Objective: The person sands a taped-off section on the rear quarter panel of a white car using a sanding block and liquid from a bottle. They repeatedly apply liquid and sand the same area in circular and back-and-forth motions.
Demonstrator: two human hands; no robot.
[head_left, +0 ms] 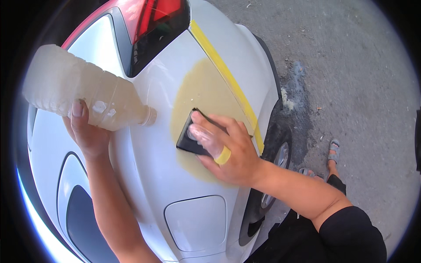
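The car panel bears yellow tape, tan coating and a black block.

No text, label, brand, number or sign could be read. The bottle bore small whitish patches with no legible print on them.
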